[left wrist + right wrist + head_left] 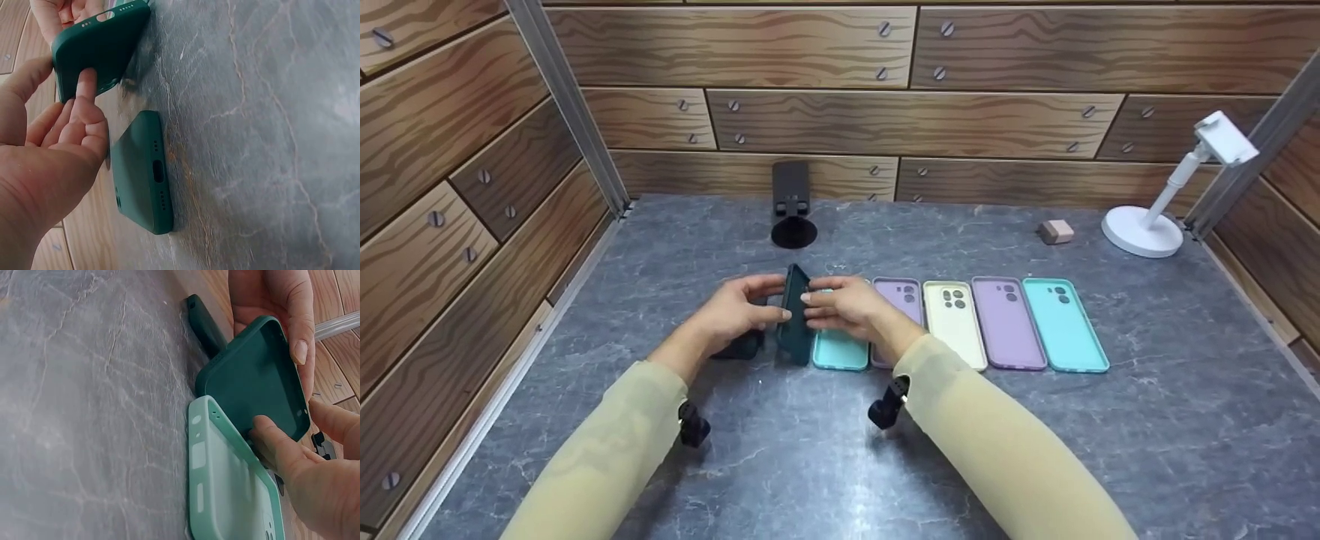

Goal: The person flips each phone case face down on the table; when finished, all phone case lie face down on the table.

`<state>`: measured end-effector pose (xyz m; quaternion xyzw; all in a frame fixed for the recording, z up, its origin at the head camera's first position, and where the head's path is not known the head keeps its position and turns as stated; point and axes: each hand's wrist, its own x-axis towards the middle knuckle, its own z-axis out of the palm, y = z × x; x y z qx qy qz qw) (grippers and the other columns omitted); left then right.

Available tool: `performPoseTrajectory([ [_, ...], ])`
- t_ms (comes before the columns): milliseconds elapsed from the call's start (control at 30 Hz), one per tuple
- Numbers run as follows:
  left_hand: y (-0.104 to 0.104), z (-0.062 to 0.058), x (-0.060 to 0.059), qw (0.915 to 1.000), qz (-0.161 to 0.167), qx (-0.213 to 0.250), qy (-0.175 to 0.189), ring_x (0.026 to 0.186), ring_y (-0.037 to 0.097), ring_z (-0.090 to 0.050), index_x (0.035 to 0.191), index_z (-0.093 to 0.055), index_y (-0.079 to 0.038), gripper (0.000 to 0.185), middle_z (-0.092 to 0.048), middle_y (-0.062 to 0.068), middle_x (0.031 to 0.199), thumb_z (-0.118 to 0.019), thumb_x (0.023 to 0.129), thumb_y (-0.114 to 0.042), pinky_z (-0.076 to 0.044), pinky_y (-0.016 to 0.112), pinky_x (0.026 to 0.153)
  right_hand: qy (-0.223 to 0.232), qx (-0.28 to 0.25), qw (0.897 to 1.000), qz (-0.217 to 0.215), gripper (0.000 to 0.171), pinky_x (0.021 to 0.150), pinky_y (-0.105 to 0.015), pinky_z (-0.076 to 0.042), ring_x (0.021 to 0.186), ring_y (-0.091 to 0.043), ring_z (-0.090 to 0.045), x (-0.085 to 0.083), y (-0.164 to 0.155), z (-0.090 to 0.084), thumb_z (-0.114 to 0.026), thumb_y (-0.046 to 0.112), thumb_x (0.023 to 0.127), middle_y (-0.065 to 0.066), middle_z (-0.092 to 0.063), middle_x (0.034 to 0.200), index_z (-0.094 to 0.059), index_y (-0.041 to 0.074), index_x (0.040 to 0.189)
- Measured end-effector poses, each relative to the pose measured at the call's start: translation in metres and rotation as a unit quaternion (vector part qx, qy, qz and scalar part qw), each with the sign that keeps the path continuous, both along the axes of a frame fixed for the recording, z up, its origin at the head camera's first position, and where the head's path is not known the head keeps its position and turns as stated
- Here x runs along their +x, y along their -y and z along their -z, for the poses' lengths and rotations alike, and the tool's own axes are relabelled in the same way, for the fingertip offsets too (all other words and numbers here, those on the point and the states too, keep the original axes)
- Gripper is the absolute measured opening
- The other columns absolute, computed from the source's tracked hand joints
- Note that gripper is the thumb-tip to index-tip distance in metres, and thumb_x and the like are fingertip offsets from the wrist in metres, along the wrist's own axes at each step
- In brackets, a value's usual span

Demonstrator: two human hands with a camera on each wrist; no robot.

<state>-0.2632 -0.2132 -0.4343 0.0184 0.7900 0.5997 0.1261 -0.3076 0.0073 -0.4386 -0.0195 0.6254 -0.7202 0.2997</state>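
A dark green phone case (pixel 795 319) stands tilted on its long side, its hollow inside facing right. My left hand (pixel 739 307) grips it from the left, thumb at the rim and fingers against the back (pixel 101 56). From the other side my right hand (pixel 847 304) holds it, fingertips reaching into the hollow (pixel 253 382). A second dark green case (pixel 138 174) lies back up on the table, partly hidden under my left hand in the head view. Close on the right, a light teal case (pixel 236 478) lies hollow side up.
Right of the teal case lie a purple case (pixel 898 292), a cream case (pixel 956 330), another purple case (pixel 1009 322) and a turquoise case (pixel 1065 322) in a row. Behind stand a black phone stand (pixel 793 202), a small pinkish block (pixel 1057 232) and a white stand (pixel 1144 231).
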Motion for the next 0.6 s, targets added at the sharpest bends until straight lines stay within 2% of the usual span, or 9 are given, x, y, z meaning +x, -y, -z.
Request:
performPoseTrajectory([
  [100,0.0016,-0.0006,0.0014,0.9998,0.016,0.008,0.009,0.137,0.028,-0.054,0.159,-0.050,-0.013,0.072,-0.053,0.008,0.158,-0.081,0.094,-0.010,-0.051,0.043,0.097,0.002,-0.004,1.000,0.002,0.058,0.099,-0.046,-0.057,0.118,-0.038,-0.068,0.0006,0.0013,-0.0007,-0.070,0.001,0.102,-0.028,-0.066,0.132,-0.048,-0.004,0.155],
  [167,0.0018,-0.0004,0.0017,0.9993,0.030,0.017,0.012,0.136,0.029,-0.054,0.161,-0.048,-0.014,0.075,-0.051,0.008,0.160,-0.081,0.093,-0.010,-0.050,0.044,0.098,0.002,-0.007,1.000,0.004,0.058,0.100,-0.046,-0.057,0.114,-0.035,-0.070,0.0003,0.0017,-0.0002,-0.070,0.002,0.102,-0.028,-0.067,0.131,-0.047,-0.005,0.154],
  [433,0.0020,0.0048,-0.0006,0.9964,0.070,0.047,-0.001,0.110,0.024,-0.063,0.164,-0.042,-0.013,0.081,-0.046,0.009,0.163,-0.082,0.093,-0.009,-0.052,0.034,0.083,0.005,-0.019,1.000,0.010,0.056,0.102,-0.045,-0.056,0.109,-0.031,-0.069,-0.0016,0.0018,0.0040,-0.070,0.003,0.103,-0.026,-0.065,0.132,-0.048,-0.007,0.153],
  [600,0.0010,0.0061,0.0001,0.9958,0.075,0.053,0.001,0.110,0.024,-0.064,0.165,-0.040,-0.015,0.083,-0.045,0.009,0.164,-0.082,0.094,-0.010,-0.053,0.033,0.080,0.007,-0.026,1.000,0.013,0.053,0.103,-0.046,-0.055,0.111,-0.033,-0.069,-0.0024,0.0020,0.0049,-0.069,0.003,0.103,-0.026,-0.066,0.131,-0.051,-0.007,0.151],
])
